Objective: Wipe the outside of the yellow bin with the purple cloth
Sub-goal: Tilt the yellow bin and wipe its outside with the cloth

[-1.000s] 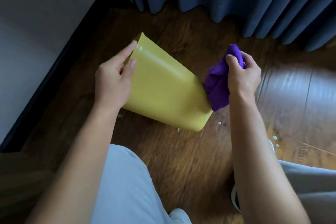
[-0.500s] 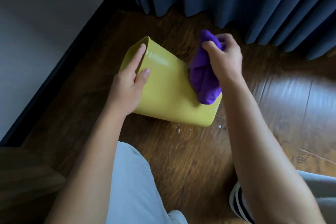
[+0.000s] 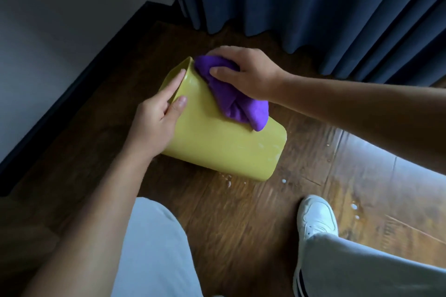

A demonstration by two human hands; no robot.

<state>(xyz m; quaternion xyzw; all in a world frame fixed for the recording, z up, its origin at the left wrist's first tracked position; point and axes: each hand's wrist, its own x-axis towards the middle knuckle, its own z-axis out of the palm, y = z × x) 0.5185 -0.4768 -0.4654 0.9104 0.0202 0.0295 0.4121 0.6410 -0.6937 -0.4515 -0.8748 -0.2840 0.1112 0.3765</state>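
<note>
Fingers of the right hand [image 3: 243, 72] press the purple cloth [image 3: 231, 99] on the tipped yellow bin [image 3: 217, 142] near its rim; left hand [image 3: 154, 116] pinches that rim. Wiping is midway; the lower side looks untouched.

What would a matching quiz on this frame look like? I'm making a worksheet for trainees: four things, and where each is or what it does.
Things:
1. bin
2. cloth
3. left hand
4. shoe

States:
A. grips the rim
B. pressed against the upper wall near the rim
C. flat on the floor, lower right
D. tipped on its side

Pairs: 1-D, 2-B, 3-A, 4-C
</note>
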